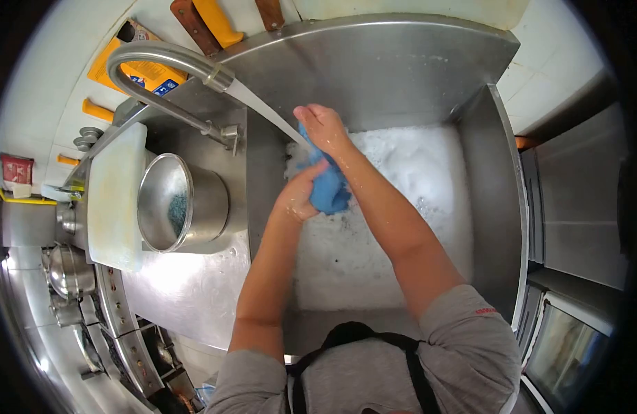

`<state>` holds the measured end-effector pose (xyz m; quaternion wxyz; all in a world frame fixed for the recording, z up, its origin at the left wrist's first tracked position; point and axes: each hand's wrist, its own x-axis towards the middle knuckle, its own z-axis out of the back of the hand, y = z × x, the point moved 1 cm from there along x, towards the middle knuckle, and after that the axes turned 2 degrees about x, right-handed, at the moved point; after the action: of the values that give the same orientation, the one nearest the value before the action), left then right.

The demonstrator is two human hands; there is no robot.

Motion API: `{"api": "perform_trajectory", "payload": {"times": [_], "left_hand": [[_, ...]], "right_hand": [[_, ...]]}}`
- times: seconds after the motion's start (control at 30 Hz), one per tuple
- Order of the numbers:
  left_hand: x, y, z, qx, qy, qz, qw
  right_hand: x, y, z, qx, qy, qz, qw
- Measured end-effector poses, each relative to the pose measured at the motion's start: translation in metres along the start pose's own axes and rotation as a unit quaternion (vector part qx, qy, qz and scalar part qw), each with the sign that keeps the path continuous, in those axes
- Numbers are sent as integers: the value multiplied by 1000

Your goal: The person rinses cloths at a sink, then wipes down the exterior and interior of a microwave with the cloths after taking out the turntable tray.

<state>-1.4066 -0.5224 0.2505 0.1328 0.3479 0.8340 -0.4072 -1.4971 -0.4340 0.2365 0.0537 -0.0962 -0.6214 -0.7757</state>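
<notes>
Water (267, 110) streams from a curved faucet (153, 52) toward a blue cloth (330, 193) held over a metal sink (496, 200) of white foam (425, 165), the right hand (323, 131) clasping its upper end and the left hand (299, 195) gripping its middle, while a metal pot (209, 207) sits on the surface (163, 286) alongside

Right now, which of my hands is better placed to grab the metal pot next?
Probably your left hand. It's nearer the metal pot, which stands on your left beside the sink; your right hand would have to reach across. Both are on the blue cloth, though.
</notes>
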Motion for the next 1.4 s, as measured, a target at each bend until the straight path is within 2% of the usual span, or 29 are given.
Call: {"api": "perform_trajectory", "payload": {"times": [0.1, 0.13, 0.23, 0.3, 0.37, 0.4, 0.47, 0.53, 0.57, 0.63, 0.7, 0.73, 0.83, 0.9, 0.97, 1.0, 1.03, 1.1, 1.13, 1.23, 1.27, 1.33, 1.37, 1.4], "left_hand": [[8, -9, 14, 118, -62, -43, 990], [7, -16, 17, 144, -85, -83, 982], [10, -36, 29, -67, -104, -145, 982], [18, -29, 28, -88, -128, -110, 982], [28, -21, 28, -103, -149, -75, 981], [44, -5, 54, 30, -99, -150, 983], [44, 8, 50, -20, -12, -156, 987], [68, 24, 59, 44, -69, -186, 979], [101, 37, 83, 136, -172, -208, 953], [101, 33, 80, 156, -241, -181, 941], [51, -2, 29, 12, -173, -85, 981], [46, -8, 36, -16, -63, -89, 994], [13, -17, 8, 26, -63, -140, 988], [52, -4, 68, -14, 126, -158, 979], [55, -4, 66, 22, 61, -148, 987], [35, -11, 20, 77, -100, -129, 984], [21, -16, -3, 128, -258, -108, 951], [19, -31, 8, 127, -103, -123, 979], [14, -38, 11, 126, -26, -127, 984], [-2, -61, 2, 193, -16, -156, 969], [-2, -65, 7, 216, 26, -104, 970], [-13, -56, 13, 213, -23, -92, 972], [-15, -53, 16, 213, -46, -84, 972], [-4, -48, 28, 140, -57, -93, 984]], "right_hand": [[-20, -29, -3, 263, 127, -62, 954], [-40, -13, 20, 289, 185, -104, 933], [-70, -53, 28, 228, 293, -150, 916], [-76, -50, 20, 189, 137, -68, 970], [-83, -19, 3, 130, 5, 19, 991], [-90, 7, -6, 92, -47, 62, 993], [-109, 48, -17, -90, -71, 208, 971], [-103, 39, -16, -77, -61, 229, 968], [-96, 29, -17, -69, -55, 240, 967], [-62, -14, -23, -89, -203, 278, 935], [-50, -9, 1, -6, -158, 69, 985], [-59, 2, -3, -16, -159, 77, 984], [-101, 52, -7, -2, -54, 290, 956], [-99, 43, -7, 2, -66, 231, 971], [-67, -10, -6, -18, -120, 124, 985], [-50, -35, 2, -49, -101, 36, 993], [-41, -49, 6, -78, -81, -51, 992], [-35, -39, 8, 169, -21, -69, 983], [-35, -29, 11, 290, 10, -81, 953], [-34, 7, 27, 179, 218, -180, 943], [-29, 11, 30, 238, 164, -196, 937], [-19, 14, 34, 352, 55, -226, 907], [-20, 15, 31, 349, 21, -186, 918], [-25, 18, 23, 346, -13, -147, 926]]}}
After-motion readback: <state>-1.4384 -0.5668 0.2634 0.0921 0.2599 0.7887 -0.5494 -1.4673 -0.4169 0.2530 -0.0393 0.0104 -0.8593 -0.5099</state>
